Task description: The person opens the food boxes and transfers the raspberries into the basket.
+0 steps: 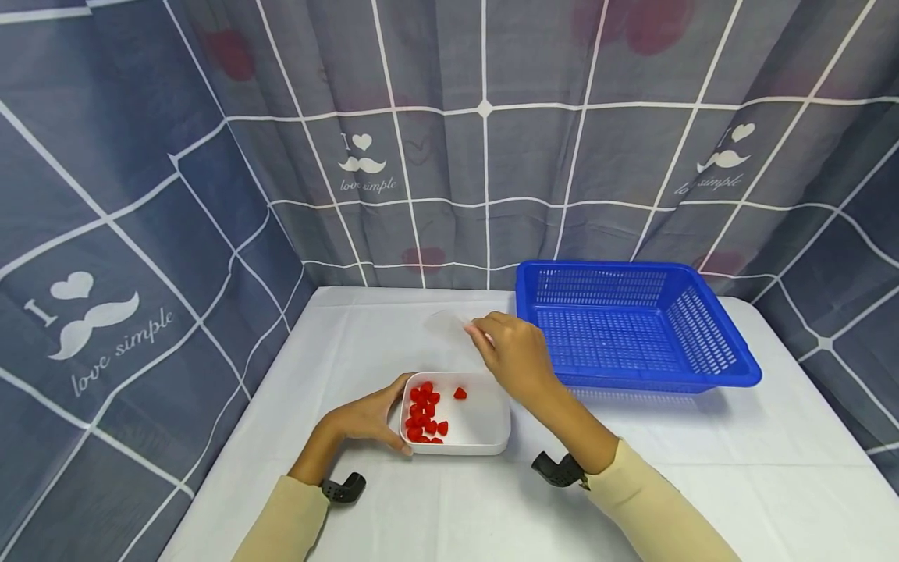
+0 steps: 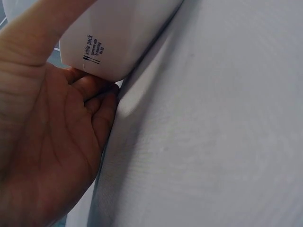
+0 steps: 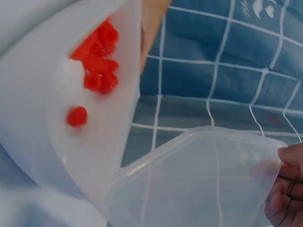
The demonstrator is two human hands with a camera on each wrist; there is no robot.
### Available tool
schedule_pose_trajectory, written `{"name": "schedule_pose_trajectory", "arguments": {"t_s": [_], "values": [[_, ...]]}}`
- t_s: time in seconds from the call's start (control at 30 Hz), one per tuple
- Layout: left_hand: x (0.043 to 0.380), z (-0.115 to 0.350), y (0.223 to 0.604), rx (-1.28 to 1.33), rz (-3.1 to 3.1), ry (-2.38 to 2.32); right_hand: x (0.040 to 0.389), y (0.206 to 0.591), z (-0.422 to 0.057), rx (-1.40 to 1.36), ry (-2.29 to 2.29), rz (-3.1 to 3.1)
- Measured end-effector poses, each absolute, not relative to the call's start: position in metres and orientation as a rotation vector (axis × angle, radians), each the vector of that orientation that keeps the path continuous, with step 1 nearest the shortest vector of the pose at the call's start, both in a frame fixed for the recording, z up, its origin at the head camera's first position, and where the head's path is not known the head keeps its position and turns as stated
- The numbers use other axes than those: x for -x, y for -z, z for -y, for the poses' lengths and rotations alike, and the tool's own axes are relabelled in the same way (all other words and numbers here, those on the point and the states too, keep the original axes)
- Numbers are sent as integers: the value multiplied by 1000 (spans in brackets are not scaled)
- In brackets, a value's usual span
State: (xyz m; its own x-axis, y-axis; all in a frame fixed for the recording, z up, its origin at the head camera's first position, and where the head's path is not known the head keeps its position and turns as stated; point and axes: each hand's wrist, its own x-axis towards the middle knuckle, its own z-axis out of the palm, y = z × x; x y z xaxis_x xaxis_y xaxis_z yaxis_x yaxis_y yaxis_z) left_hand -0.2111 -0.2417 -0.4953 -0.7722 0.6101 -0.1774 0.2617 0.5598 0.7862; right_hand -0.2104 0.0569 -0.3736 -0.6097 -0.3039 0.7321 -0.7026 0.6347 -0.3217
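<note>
A white plastic food container (image 1: 481, 417) stands on the table, its lid off. My left hand (image 1: 365, 414) holds its left end, thumb at the near corner and fingers round the far side. Small red raspberry-like pieces (image 1: 417, 414) are heaped at the container's left side, and a single piece (image 1: 460, 393) lies apart. Past the far rim, my right hand (image 1: 516, 351) pinches the edge of a clear plastic lid (image 3: 199, 175) between thumb and fingers. In the right wrist view the lid is raised and tilted beside the container. Dark printing (image 2: 92, 49) marks the container wall in the left wrist view.
A blue perforated plastic basket (image 1: 632, 336) stands at the back right, just beyond my right hand. White cloth covers the table (image 1: 435, 507). A grey-blue checked curtain (image 1: 435, 156) hangs behind and along both sides.
</note>
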Motion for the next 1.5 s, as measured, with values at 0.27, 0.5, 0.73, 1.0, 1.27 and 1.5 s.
{"name": "schedule_pose_trajectory", "arguments": {"t_s": [0.27, 0.5, 0.73, 1.0, 1.27, 1.5], "values": [[211, 241, 495, -702, -2374, -1077, 216, 359, -91, -590, -1116, 2192], [211, 241, 495, -716, -2327, -1135, 209, 354, -115, -417, -1432, 2275], [215, 244, 500, -747, -2287, -1191, 196, 359, -142, -293, -1685, 2293], [223, 254, 507, -863, -2131, -1395, 177, 363, -170, -194, -1834, 2261], [226, 257, 513, -906, -2020, -1556, 158, 371, -195, -126, -2046, 2199], [224, 255, 514, -881, -2067, -1576, 140, 379, -217, -97, -2158, 2119]]}}
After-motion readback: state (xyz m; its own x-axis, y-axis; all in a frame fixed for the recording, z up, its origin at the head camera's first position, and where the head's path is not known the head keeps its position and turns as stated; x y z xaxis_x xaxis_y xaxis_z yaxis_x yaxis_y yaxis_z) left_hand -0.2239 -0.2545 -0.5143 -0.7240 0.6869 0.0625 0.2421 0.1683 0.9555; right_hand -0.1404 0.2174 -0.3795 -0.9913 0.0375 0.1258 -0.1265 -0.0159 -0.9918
